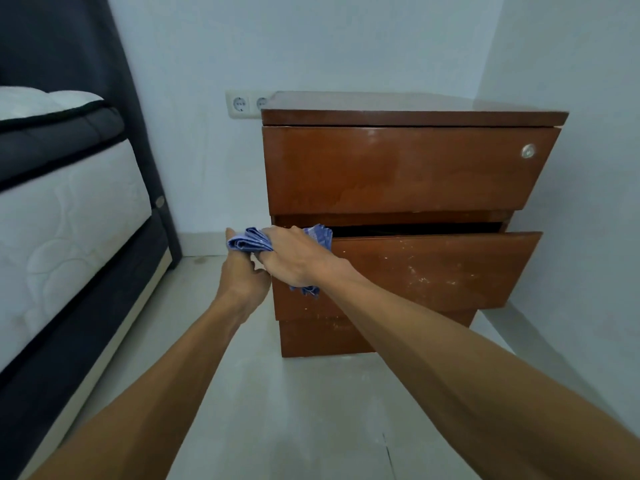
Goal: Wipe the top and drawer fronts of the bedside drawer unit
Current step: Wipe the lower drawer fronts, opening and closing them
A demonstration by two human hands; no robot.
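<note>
Our bare forearms reach over the pale floor (277, 410). Our right hand (298, 263) curls its fingers round a bunched blue cloth (249, 240) at the left corner of the middle drawer front (433, 268), which stands slightly out of the brown drawer unit (408, 168). Our left hand (242, 275) touches the cloth's left end; we cannot tell whether its fingers pinch it. A bed (69, 220) stands at the left.
</note>
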